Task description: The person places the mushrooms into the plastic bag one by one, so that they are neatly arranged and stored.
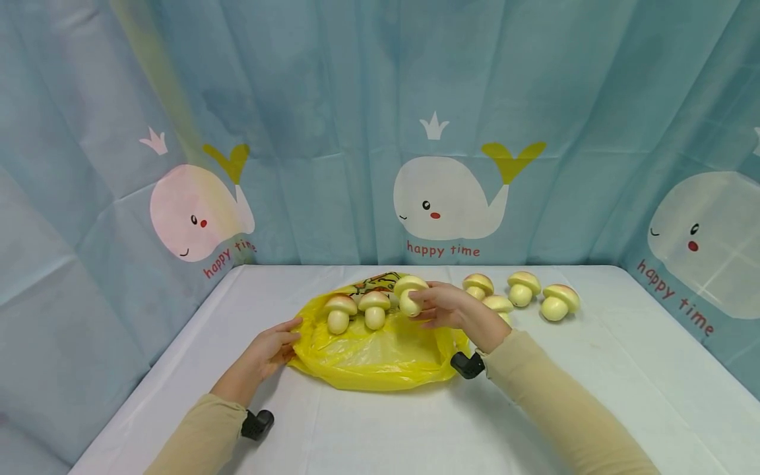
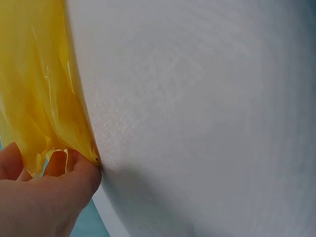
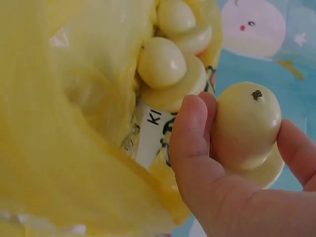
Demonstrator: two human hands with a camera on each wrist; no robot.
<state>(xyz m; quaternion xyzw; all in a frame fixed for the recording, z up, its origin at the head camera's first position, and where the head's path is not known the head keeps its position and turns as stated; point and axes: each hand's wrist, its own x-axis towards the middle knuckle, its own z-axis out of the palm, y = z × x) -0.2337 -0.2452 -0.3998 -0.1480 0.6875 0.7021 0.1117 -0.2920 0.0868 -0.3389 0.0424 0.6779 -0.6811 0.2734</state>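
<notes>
A yellow plastic bag (image 1: 380,379) with printed drawings lies spread on the table, its mouth toward me. My left hand (image 1: 270,346) pinches the bag's left edge; the left wrist view shows the film bunched at the fingertips (image 2: 89,170). Over the bag's right side, my right hand (image 1: 456,307) holds a pale toy mushroom (image 1: 410,297) between thumb and fingers, gripping its round stem (image 3: 247,123). Two similar mushrooms with reddish-topped caps, a left one (image 1: 339,315) and a right one (image 1: 375,310), rest on the bag's yellow film toward the back.
Several more toy mushrooms (image 1: 559,302) stand on the white table (image 1: 600,396) to the right, one partly hidden behind my right forearm. A blue curtain (image 1: 332,132) with whale prints hangs at the table's back and sides. Black wrist cameras (image 1: 257,425) sit under both sleeves.
</notes>
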